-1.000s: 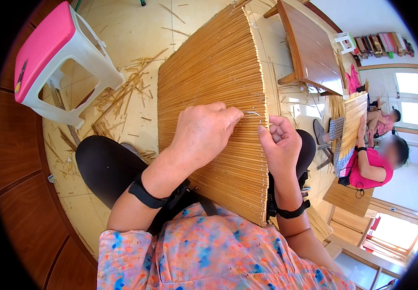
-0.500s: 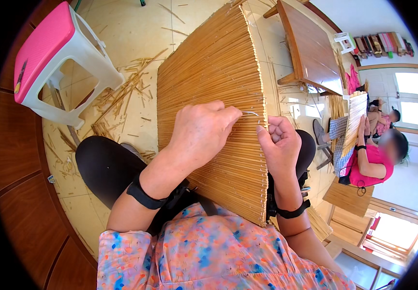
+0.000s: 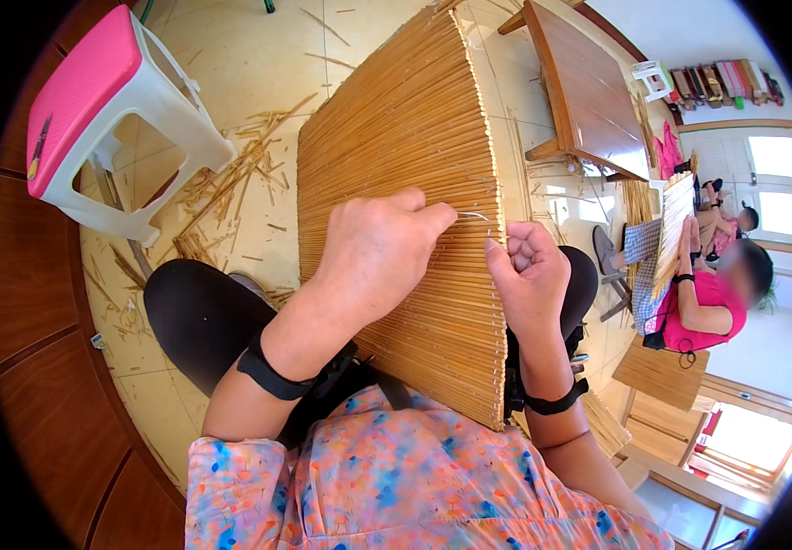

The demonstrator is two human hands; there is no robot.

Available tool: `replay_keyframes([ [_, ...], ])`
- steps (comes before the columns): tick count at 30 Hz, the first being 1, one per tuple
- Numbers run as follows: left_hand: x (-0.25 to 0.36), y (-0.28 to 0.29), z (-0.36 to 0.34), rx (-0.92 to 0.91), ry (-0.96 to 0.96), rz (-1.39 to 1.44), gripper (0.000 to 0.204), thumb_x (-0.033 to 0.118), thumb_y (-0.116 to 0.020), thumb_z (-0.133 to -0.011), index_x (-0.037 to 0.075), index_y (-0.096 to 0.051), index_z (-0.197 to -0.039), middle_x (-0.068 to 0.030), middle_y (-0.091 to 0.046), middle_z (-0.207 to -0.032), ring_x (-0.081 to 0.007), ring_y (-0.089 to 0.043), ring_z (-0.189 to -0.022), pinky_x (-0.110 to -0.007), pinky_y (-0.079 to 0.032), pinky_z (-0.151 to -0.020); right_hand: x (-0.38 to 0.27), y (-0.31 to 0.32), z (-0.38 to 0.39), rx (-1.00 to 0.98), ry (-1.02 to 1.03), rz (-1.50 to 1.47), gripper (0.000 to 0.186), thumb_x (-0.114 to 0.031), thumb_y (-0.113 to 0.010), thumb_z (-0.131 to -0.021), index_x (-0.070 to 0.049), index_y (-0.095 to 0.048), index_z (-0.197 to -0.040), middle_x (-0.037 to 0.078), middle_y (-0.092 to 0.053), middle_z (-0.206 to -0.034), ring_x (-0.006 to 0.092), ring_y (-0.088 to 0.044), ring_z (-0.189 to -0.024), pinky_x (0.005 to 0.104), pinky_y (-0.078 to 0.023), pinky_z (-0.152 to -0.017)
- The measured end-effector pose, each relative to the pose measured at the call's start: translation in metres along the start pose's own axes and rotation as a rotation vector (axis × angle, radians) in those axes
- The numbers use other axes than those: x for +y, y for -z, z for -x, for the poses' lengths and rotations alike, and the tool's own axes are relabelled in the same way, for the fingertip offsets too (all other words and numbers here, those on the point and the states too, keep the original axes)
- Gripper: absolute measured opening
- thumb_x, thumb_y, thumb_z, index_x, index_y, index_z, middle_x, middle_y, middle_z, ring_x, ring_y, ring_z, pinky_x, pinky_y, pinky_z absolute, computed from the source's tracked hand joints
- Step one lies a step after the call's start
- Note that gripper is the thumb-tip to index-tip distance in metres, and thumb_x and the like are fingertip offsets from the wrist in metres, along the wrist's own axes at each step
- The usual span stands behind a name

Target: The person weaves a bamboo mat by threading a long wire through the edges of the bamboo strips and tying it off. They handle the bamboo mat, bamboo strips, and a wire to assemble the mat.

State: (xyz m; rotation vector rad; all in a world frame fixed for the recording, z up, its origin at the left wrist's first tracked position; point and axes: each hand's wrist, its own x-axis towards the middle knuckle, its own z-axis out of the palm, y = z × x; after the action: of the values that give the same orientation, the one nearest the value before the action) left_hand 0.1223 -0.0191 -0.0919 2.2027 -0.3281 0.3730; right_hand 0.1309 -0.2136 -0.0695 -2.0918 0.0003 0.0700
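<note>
One thin-stick mat [image 3: 396, 137], centre frame | left hand [image 3: 370, 246] pinches curved needle or thread [image 3: 473, 214] | right hand [image 3: 535, 275] curled at mat's right edge, pinch unclear | step looks like edge stitching; next move calls for steady edge

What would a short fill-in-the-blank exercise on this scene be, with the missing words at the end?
1. The left hand holds a thin piece, pale in colour and ____ rather than straight.
2. The right hand is at the mat's edge on the picture's ____ side.
3. The stool has a white frame and a ____ seat.
4. The wristband on the left arm is ____ in colour.

Missing words: curved; right; pink; black.
</note>
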Motion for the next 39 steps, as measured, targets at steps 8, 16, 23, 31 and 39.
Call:
replay_keyframes([
  [8,0.008,0.024,-0.004,-0.067,-0.061,-0.276,0.015,0.006,-0.067,-0.078,0.012,-0.071,-0.092,-0.0077,-0.056,-0.068,-0.0289,-0.061,-0.061,-0.039,-0.049,-0.053,-0.005,-0.007,0.002,0.019,0.064,0.001,0.018,-0.004,-0.072,-0.082,0.003,-0.064,-0.097,0.0,-0.063,-0.067,0.0001,-0.05,-0.054,0.0184,-0.041,-0.049],
  [16,0.02,0.056,-0.003,-0.127,-0.039,-0.405,0.011,0.007,-0.064,-0.08,0.011,-0.07,-0.088,-0.0085,-0.058,-0.068,-0.0304,-0.063,-0.063,-0.041,-0.05,-0.054,-0.027,-0.027,0.003,-0.009,0.193,0.11,0.021,-0.011,-0.076,-0.075,0.0,-0.065,-0.089,0.009,-0.061,-0.062,0.0169,-0.059,-0.05,0.0287,-0.048,-0.05],
  [23,0.02,0.067,0.007,-0.068,0.044,-0.13,0.014,0.003,-0.069,-0.08,0.006,-0.073,-0.094,-0.0118,-0.069,-0.081,-0.0309,-0.067,-0.071,-0.037,-0.053,-0.061,-0.039,-0.042,0.014,0.007,0.332,0.062,0.018,-0.011,-0.073,-0.076,0.0,-0.061,-0.084,0.016,-0.062,-0.064,0.0335,-0.063,-0.057,0.0414,-0.05,-0.053],
  [31,0.013,0.11,0.024,-0.16,0.225,-0.107,0.015,-0.005,-0.067,-0.083,0.0,-0.072,-0.096,-0.0112,-0.068,-0.079,-0.0196,-0.063,-0.068,-0.028,-0.048,-0.061,-0.054,-0.066,0.039,-0.08,0.463,-0.103,0.033,-0.01,-0.065,-0.079,0.004,-0.055,-0.107,0.021,-0.059,-0.086,0.0393,-0.062,-0.072,0.046,-0.051,-0.061],
  [39,0.002,0.143,0.049,-0.194,0.366,-0.132,0.016,-0.009,-0.064,-0.082,-0.002,-0.072,-0.095,-0.0037,-0.062,-0.073,-0.0105,-0.055,-0.066,-0.024,-0.042,-0.059,-0.058,-0.083,0.053,-0.311,0.368,-0.359,0.047,-0.01,-0.065,-0.079,0.009,-0.052,-0.12,0.023,-0.053,-0.096,0.0399,-0.059,-0.079,0.0441,-0.051,-0.069],
])
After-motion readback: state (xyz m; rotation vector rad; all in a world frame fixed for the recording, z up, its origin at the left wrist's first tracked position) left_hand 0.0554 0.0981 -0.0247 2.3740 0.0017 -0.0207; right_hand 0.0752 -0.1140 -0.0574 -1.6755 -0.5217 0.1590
